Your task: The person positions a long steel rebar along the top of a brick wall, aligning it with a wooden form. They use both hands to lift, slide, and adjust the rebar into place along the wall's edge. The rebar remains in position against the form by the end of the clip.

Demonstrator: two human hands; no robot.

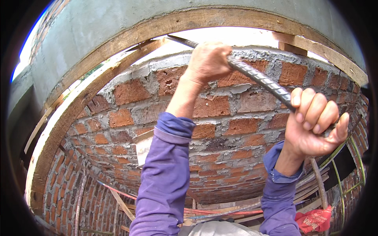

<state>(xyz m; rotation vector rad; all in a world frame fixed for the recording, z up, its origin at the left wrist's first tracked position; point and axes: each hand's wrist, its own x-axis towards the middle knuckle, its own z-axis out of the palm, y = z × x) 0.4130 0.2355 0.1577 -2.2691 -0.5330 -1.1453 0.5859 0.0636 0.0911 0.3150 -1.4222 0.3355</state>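
Observation:
A ribbed dark steel bar slants across the upper middle, from upper left down to the right. My left hand is closed round its upper part, with the back of the hand toward the view. Lower on the bar, my right hand is wrapped round it, fingers curled and palm partly showing. The bar's far end reaches the wooden plank that runs below the grey plastered wall; whether it is wedged there, I cannot tell. A long timber meets the plank near that end.
A rough brick wall with grey mortar stands in front of me. At the upper right, a wooden strip and a short block sit above the bricks. Below are poles, boards and a red plastic bag.

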